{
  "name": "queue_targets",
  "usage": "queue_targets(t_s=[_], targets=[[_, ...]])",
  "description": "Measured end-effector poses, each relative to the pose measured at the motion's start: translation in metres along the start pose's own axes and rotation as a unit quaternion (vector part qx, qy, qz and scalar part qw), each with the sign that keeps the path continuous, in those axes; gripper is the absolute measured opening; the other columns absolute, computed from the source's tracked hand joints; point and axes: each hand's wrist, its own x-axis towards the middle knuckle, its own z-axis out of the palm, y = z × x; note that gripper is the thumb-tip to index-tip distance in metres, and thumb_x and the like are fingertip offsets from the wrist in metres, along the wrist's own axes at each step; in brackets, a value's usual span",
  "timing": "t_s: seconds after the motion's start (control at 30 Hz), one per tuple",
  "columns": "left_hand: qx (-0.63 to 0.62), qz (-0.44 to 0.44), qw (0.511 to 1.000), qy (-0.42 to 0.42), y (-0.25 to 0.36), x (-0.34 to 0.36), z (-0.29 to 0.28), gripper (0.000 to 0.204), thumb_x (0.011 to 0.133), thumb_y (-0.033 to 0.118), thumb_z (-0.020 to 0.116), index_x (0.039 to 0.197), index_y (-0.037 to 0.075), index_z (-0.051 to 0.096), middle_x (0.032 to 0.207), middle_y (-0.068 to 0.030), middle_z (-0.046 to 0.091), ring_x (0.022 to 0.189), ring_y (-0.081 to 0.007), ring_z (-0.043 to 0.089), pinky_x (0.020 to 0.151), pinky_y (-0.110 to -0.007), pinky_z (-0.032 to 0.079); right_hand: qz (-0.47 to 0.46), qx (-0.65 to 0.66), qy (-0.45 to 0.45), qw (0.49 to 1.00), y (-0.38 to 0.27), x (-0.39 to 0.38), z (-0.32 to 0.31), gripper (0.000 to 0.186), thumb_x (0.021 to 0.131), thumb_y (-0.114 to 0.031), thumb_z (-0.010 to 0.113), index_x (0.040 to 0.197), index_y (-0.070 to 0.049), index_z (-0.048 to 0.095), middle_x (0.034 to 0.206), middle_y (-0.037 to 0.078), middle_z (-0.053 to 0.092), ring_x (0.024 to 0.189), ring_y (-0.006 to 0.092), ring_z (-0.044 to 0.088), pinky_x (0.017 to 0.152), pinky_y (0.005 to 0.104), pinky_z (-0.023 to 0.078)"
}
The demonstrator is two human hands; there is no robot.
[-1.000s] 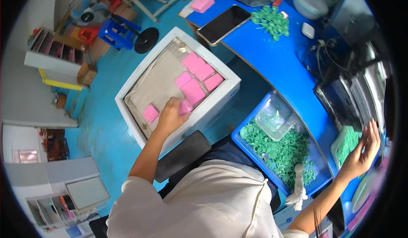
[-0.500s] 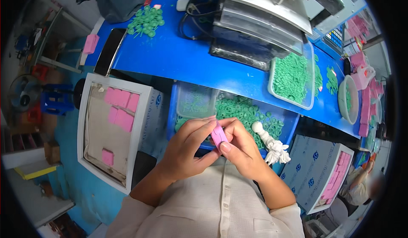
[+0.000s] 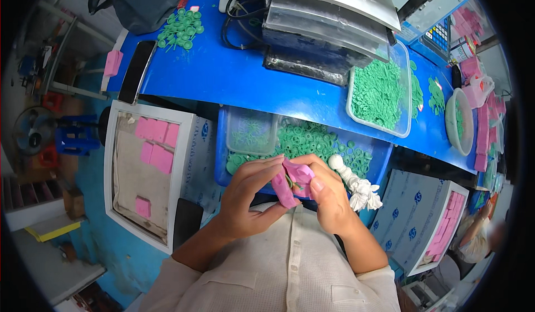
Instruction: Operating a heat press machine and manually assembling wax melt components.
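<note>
Just in front of my body, a pink two-part mold (image 3: 283, 188) is spread apart between my hands. My left hand (image 3: 242, 197) grips one half by its edges, while my right hand (image 3: 330, 197) pinches the bent-back other half between thumb and fingers. A bit of green shows in the gap; its shape is too small to make out. Beyond my hands is a blue bin (image 3: 222, 139) of green ring-like pieces (image 3: 312, 142), with a clear container (image 3: 251, 136) at its left. A knotted white cloth bundle (image 3: 356, 185) lies at the bin's right, beside my right hand.
On the blue table (image 3: 217, 78) are a phone (image 3: 137, 72), a green pile (image 3: 181, 30), a metal machine (image 3: 329, 22) and a clear tub (image 3: 351, 108) of green pieces. White-framed boxes with pink blocks flank me, left (image 3: 178, 200) and right (image 3: 446, 223). Another person (image 3: 471, 242) is far right.
The pink mold was closed and is now parted, showing green inside. My right hand has turned outward with its half. The view has shifted slightly.
</note>
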Motion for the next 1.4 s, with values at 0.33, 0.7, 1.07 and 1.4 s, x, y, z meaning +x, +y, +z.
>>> queue_targets(t_s=[0.33,0.7,1.07,1.4], targets=[[-0.156,-0.015,0.984,0.088,-0.008,0.006,-0.01,0.056,0.088,0.001,0.061,0.136,-0.003,0.032,0.131,-0.0269,0.046,0.114,-0.0331,0.057,0.096,-0.042,0.047,0.108,0.266,0.045,0.957,0.015,-0.011,0.002,0.048,0.097,-0.031,0.038,0.126,0.007,0.041,0.109,0.021,0.06,0.095,0.0305,0.064,0.082,0.0331,0.049],[0.252,-0.029,0.967,-0.006,-0.019,0.026,-0.027,0.032,0.095,0.011,0.047,0.122,-0.001,0.059,0.141,-0.0251,0.042,0.131,-0.0397,0.042,0.109,-0.05,0.028,0.017,0.343,0.091,0.935,0.022,-0.022,0.008,0.045,0.091,-0.017,0.052,0.13,0.0,0.037,0.114,0.027,0.056,0.091,0.0381,0.066,0.083,0.0494,0.055],[-0.014,0.041,0.999,0.026,-0.005,0.021,0.003,0.098,0.068,0.055,0.079,0.136,-0.001,0.035,0.138,-0.0286,0.04,0.126,-0.0397,0.044,0.105,-0.048,0.035,-0.059,0.346,0.079,0.933,0.022,-0.028,0.01,0.044,0.09,-0.003,0.059,0.128,0.004,0.039,0.128,0.019,0.047,0.119,0.024,0.05,0.1,0.0391,0.041],[-0.089,0.117,0.984,0.105,-0.017,0.017,0.012,0.075,0.059,0.052,0.086,0.102,0.007,0.044,0.132,-0.0294,0.04,0.125,-0.0431,0.045,0.1,-0.048,0.042,-0.093,0.366,0.065,0.924,0.022,-0.022,0.016,0.034,0.087,0.001,0.064,0.114,-0.003,0.043,0.116,0.018,0.049,0.104,0.0207,0.054,0.091,0.0362,0.046]])
